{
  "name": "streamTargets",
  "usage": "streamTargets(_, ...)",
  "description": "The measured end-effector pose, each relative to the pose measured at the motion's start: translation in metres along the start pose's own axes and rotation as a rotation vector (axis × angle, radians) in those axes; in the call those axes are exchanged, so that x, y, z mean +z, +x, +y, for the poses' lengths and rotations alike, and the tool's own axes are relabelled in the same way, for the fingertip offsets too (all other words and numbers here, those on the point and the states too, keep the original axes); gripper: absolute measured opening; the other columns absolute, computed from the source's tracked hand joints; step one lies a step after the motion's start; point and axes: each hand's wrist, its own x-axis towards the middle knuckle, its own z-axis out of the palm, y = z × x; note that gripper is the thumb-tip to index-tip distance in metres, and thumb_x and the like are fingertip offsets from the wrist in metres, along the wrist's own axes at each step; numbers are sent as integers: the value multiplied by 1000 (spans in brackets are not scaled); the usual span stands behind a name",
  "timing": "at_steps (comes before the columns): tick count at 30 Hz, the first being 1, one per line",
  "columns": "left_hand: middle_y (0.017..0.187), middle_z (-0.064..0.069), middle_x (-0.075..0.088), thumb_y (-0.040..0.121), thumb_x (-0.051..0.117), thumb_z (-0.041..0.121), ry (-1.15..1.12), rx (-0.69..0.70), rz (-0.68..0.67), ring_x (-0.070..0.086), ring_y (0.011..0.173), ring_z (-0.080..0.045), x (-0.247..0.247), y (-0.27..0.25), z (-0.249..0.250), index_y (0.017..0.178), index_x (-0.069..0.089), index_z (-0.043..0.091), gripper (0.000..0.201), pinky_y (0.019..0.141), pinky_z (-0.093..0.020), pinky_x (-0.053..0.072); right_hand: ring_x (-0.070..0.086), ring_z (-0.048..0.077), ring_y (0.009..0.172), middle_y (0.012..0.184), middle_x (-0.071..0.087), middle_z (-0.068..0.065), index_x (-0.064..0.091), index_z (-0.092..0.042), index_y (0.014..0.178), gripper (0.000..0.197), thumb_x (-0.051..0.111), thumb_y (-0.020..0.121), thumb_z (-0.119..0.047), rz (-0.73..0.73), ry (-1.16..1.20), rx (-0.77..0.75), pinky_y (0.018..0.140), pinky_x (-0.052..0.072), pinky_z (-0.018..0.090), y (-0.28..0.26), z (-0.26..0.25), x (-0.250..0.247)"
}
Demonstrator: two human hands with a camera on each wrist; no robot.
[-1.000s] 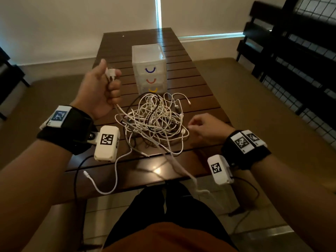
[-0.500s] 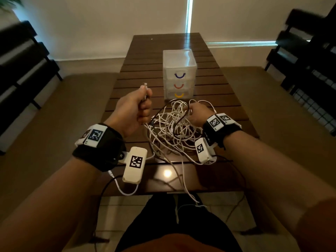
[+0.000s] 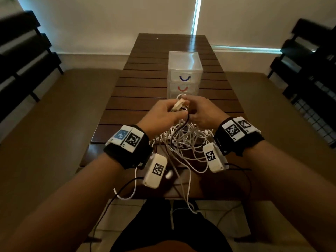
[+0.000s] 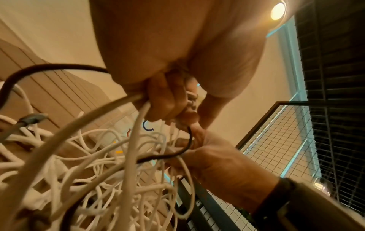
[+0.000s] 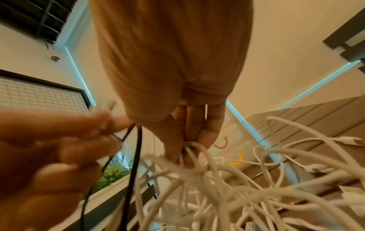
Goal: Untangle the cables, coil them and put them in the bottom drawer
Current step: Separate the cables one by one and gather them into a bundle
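1. Cables (image 3: 183, 142): one tangled heap on table (image 3: 145, 84), none coiled
2. Left hand (image 3: 161, 115) pinches a white plug; right hand (image 3: 201, 113) grips strands
3. Drawer unit (image 3: 184, 70) beyond: visible drawers closed

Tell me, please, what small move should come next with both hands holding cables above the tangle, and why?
Probably draw the white plug that the left hand pinches up and away, while the right hand holds back the strands it grips. The pile of cables on the table is still knotted, nothing is coiled, and the drawer unit looks shut.
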Motion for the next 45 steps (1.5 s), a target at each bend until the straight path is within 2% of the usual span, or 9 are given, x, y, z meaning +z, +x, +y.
streamTargets(5,66,2,56,94,57,15,-63,-120,167,48,52,-5,3,4,-11,94,70,12,13,52,-19,38,68,13,80,85,71,-2,69,-21,90,4,68,88,-19,22,-92,72,83,56,43,-4,-6,-10)
streamTargets(14,59,4,58,83,72,33,106,-221,461,53,59,-13,-22,9,-32,62,61,19,28,59,-26,42,65,9,77,83,67,-3,63,-24,83,17,61,92,-9,383,244,-30,70,56,26,-1,-9,-45)
streamTargets(17,64,3,60,82,73,33,163,-225,525,57,66,-16,-35,10,-34,63,61,20,25,63,-27,43,69,21,75,79,69,4,62,-20,83,16,58,94,-9,447,479,-20,65,59,40,1,-11,-51)
streamTargets(23,81,4,70,78,79,23,14,75,338,65,72,-4,-12,-1,12,84,69,23,12,67,-20,54,70,22,72,81,69,12,65,-7,91,3,62,91,-7,318,516,-15,69,59,36,-1,-36,-35)
streamTargets(26,81,-6,67,80,77,21,12,88,260,61,71,-13,-1,4,23,88,69,14,14,70,-32,54,71,28,79,85,71,14,67,-7,88,2,66,88,-9,283,527,-81,70,58,36,-1,-48,-30)
streamTargets(30,72,-7,63,88,70,27,12,2,236,54,65,-16,3,11,15,78,68,10,20,63,-36,46,58,6,68,74,63,-5,66,-19,80,10,68,87,-13,342,472,-160,65,50,20,-4,-52,-30)
streamTargets(36,79,-10,67,92,63,16,-154,73,255,62,72,-16,-1,8,14,85,70,10,11,70,-35,54,65,14,96,109,66,2,59,-20,117,25,59,93,-23,91,383,-11,80,54,29,-13,-35,-7)
streamTargets(41,67,-4,66,94,60,14,-254,16,403,65,64,-15,-16,4,17,79,65,0,21,64,-29,55,64,11,76,87,69,0,71,-16,95,10,69,87,-22,66,179,51,74,51,28,-19,-16,-3)
streamTargets(45,67,5,67,93,61,19,-353,-22,597,60,61,-9,-41,7,20,70,64,15,24,90,-48,50,65,5,67,78,70,-4,73,-19,84,4,71,86,-22,90,84,163,64,51,21,-24,7,-10)
